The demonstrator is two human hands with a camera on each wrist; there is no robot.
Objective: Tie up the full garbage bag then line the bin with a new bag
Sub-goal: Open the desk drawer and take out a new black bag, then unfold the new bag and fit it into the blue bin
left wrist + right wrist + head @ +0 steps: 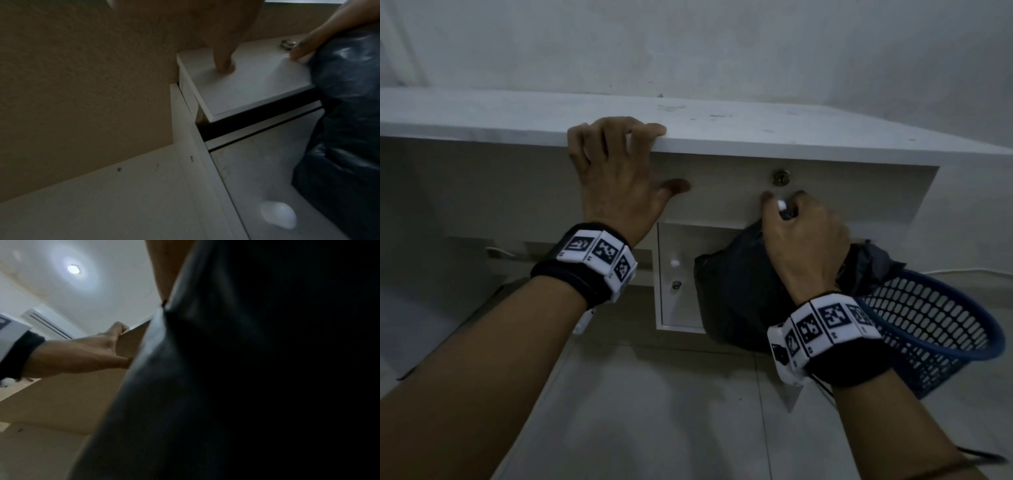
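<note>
The left hand (616, 171) grips the front edge of a white desk (722, 126), 4 fingers curled over the top and the thumb pressed flat against the drawer front (722, 192) below. At about 3 o'clock from it, the right hand (804, 236) is closed around the gathered neck of the black garbage bag (736, 291), with the thumb and forefinger also at a small white knob just under the drawer's lock (781, 178); whether they pinch that knob is hard to tell, since the fingers cover it. The bag hangs straight down from the right fist, at 6 o'clock of it, against the lower cabinet door (674, 274). The left wrist view shows the drawer pulled slightly out. A blue mesh bin (935, 329) lies tipped on the floor at 4 o'clock of the right hand, beside the bag.
</note>
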